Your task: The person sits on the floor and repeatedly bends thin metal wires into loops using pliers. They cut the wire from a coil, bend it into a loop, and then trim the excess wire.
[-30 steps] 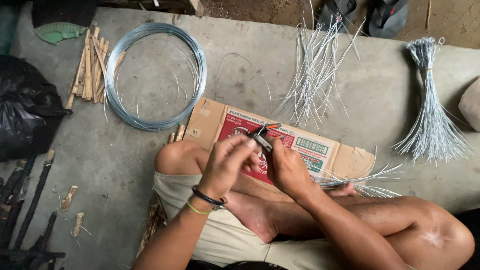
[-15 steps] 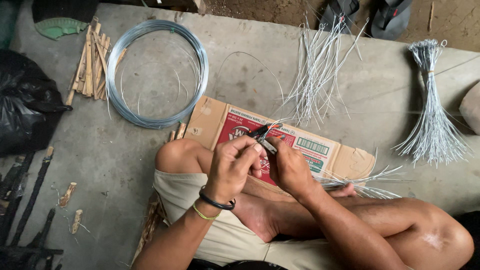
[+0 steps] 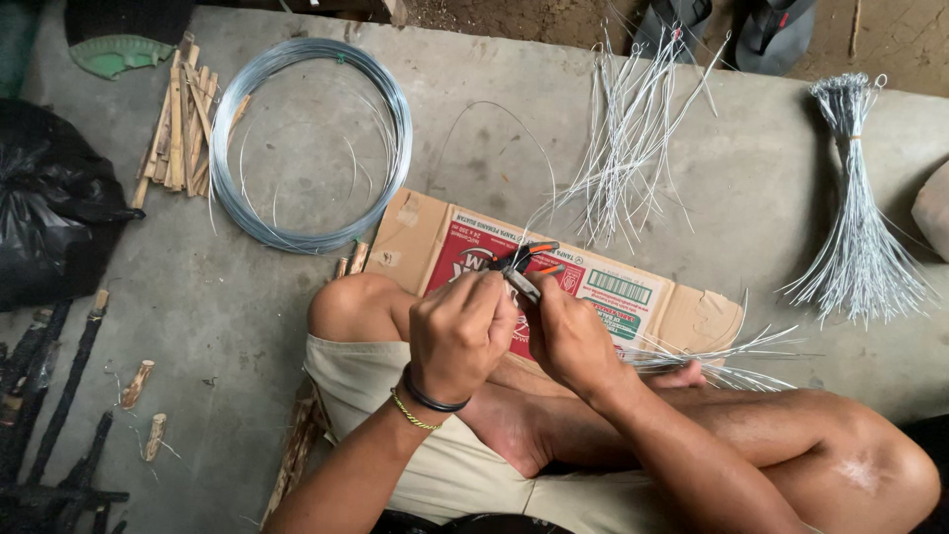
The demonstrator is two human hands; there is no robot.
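I sit cross-legged on the concrete floor with both hands together above my lap. My left hand (image 3: 460, 334), with a black band and a gold chain at the wrist, is closed on a thin wire (image 3: 494, 107) that arcs away over the floor. My right hand (image 3: 565, 338) grips a pair of pliers (image 3: 530, 263) whose orange and black handles stick up between the hands. The plier jaws and the wire end are hidden by my fingers. A flattened cardboard box (image 3: 682, 307) lies under the hands.
A big coil of wire (image 3: 259, 220) lies at the far left beside wooden sticks (image 3: 176, 129) and a black bag (image 3: 49, 213). Loose cut wires (image 3: 633, 129) fan out ahead. A tied wire bundle (image 3: 858, 227) lies right, more wires (image 3: 732, 354) by my knee. Charred sticks (image 3: 59, 396) lie left.
The hands have stayed together over the cardboard, with only small shifts of the fingers and the pliers. Nothing else has moved.
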